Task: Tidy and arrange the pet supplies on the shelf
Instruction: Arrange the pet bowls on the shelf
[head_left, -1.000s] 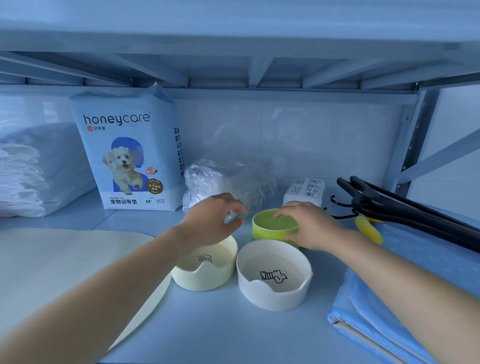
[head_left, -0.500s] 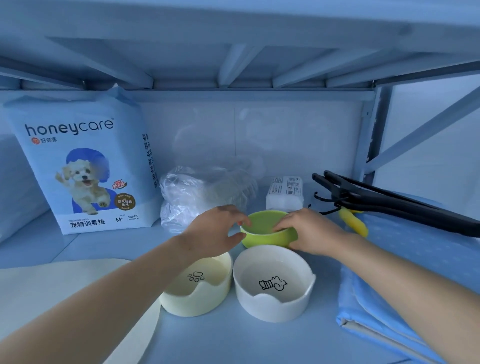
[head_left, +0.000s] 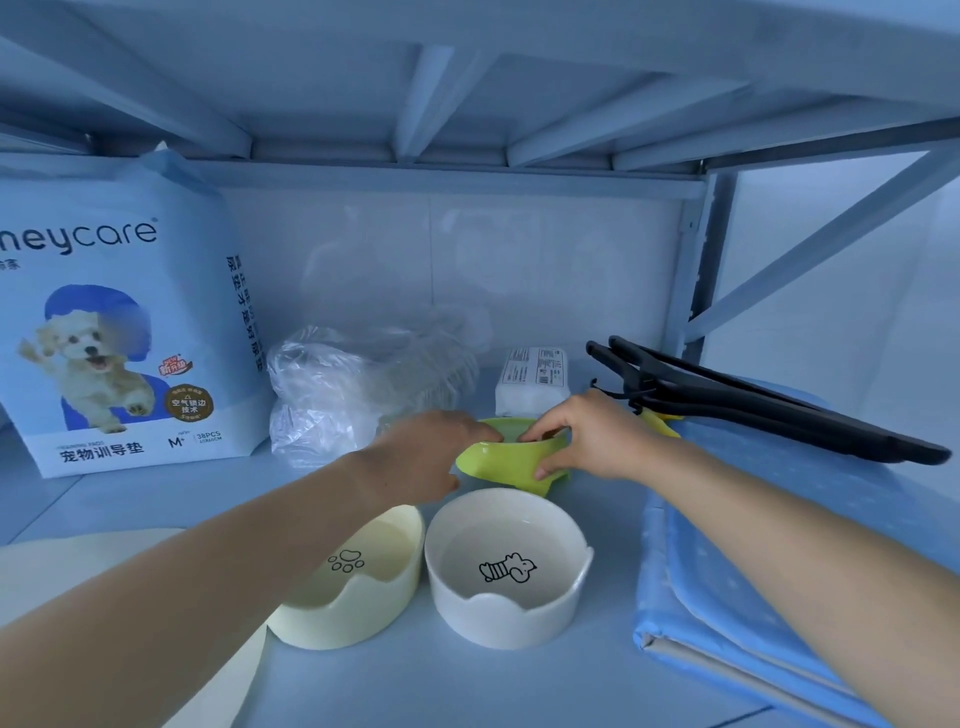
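Observation:
A green bowl (head_left: 506, 460) is tipped up off the shelf in the middle. My left hand (head_left: 426, 460) grips its left rim and my right hand (head_left: 587, 439) grips its right rim, fingers inside and thumb under. In front of it stand a cream bowl with a paw print (head_left: 363, 582) and a white bowl with a fish-bone drawing (head_left: 506, 566), side by side. My left forearm crosses over the cream bowl.
A honeycare pad pack (head_left: 124, 332) stands at the left, a clear plastic bag (head_left: 358, 384) behind the bowls, and a small white packet (head_left: 532, 376) beside it. Black hangers (head_left: 753, 405) lie on a folded blue mat (head_left: 779, 545) at right. A cream mat (head_left: 78, 561) lies front left.
Both hands have closed on the green bowl and tilted it up off the shelf. The view has moved closer and to the right.

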